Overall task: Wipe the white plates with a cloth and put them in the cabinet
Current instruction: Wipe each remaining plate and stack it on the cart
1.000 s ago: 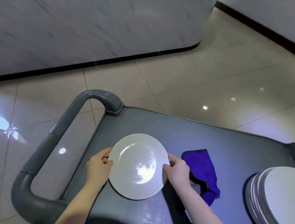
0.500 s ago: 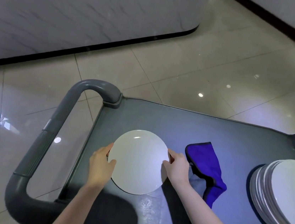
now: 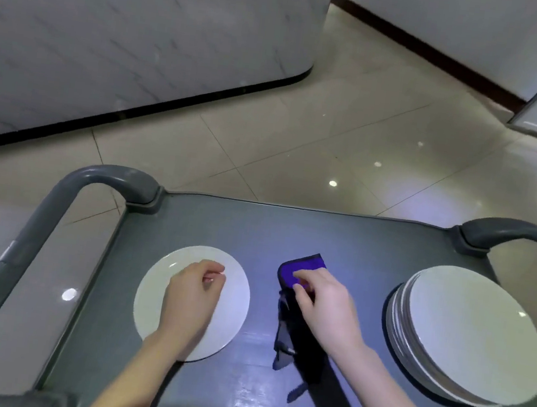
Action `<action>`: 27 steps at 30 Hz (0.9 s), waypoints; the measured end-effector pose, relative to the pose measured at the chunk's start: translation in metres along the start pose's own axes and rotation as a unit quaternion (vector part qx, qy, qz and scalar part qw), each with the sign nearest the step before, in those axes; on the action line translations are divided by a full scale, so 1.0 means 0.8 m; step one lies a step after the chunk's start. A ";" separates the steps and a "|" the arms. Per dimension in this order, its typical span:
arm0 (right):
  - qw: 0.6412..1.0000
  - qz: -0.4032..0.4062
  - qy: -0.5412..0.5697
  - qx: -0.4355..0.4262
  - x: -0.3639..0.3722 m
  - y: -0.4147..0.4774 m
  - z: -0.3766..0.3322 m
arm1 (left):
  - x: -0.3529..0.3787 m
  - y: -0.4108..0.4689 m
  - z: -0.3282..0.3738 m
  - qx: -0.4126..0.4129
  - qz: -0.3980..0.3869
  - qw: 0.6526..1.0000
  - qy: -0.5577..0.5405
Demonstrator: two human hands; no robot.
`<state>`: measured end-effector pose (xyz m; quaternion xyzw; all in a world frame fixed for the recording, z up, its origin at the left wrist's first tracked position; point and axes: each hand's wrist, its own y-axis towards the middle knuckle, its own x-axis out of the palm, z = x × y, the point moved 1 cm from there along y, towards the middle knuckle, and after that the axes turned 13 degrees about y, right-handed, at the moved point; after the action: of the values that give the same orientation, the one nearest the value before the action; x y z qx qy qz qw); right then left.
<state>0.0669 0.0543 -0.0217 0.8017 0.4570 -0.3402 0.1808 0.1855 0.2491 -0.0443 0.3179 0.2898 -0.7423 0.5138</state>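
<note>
With the single white plate [image 3: 230,313] lying flat on the grey cart [image 3: 290,233] under the loosely curled, empty left hand [image 3: 193,299], the right hand [image 3: 323,308], pinching the purple cloth [image 3: 305,264] just beside it, should gather a full fold before wiping while the left steadies the rim.

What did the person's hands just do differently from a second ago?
Both hands let go of the plate, which now lies flat on the cart. The left hand sits over it, and the right hand moved right to take the purple cloth. The plate stack stayed put.
</note>
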 end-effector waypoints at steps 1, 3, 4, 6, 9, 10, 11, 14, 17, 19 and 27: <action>1.000 0.010 -0.022 -0.004 -0.024 -0.004 0.010 | 0.011 -0.004 0.024 0.026 -0.010 1.000 0.011; 0.998 0.032 -0.060 -0.002 -0.074 -0.014 0.035 | 0.036 -0.014 0.073 0.083 -0.020 0.996 0.033; 0.996 0.043 -0.082 0.000 -0.099 -0.020 0.050 | 0.050 -0.019 0.099 0.113 -0.025 0.992 0.044; 0.990 0.074 -0.118 0.007 -0.148 -0.033 0.082 | 0.079 -0.033 0.150 0.164 -0.045 0.983 0.065; 0.983 0.105 -0.148 0.025 -0.213 -0.052 0.135 | 0.124 -0.054 0.214 0.213 -0.069 0.971 0.087; 0.981 0.106 -0.162 0.032 -0.232 -0.057 0.152 | 0.138 -0.061 0.232 0.229 -0.075 0.965 0.100; 0.977 0.105 -0.179 0.041 -0.250 -0.063 0.170 | 0.151 -0.068 0.250 0.246 -0.081 0.959 0.117; 0.969 0.095 -0.216 0.074 -0.291 -0.079 0.214 | 0.185 -0.085 0.292 0.288 -0.107 0.934 0.181; 0.964 0.073 -0.234 0.103 -0.317 -0.090 0.246 | 0.208 -0.099 0.318 0.296 -0.127 0.910 0.259; 0.960 0.048 -0.248 0.121 -0.328 -0.094 0.261 | 0.217 -0.105 0.327 0.289 -0.131 0.900 0.299; 0.980 -0.013 -0.094 0.176 -0.332 -0.090 0.284 | 0.228 -0.105 0.325 0.197 -0.168 0.930 0.262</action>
<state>-0.1741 -0.2070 0.0086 0.7794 0.3814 -0.4914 0.0750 0.0116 -0.0282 -0.0123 0.5427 0.3109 -0.7503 0.2141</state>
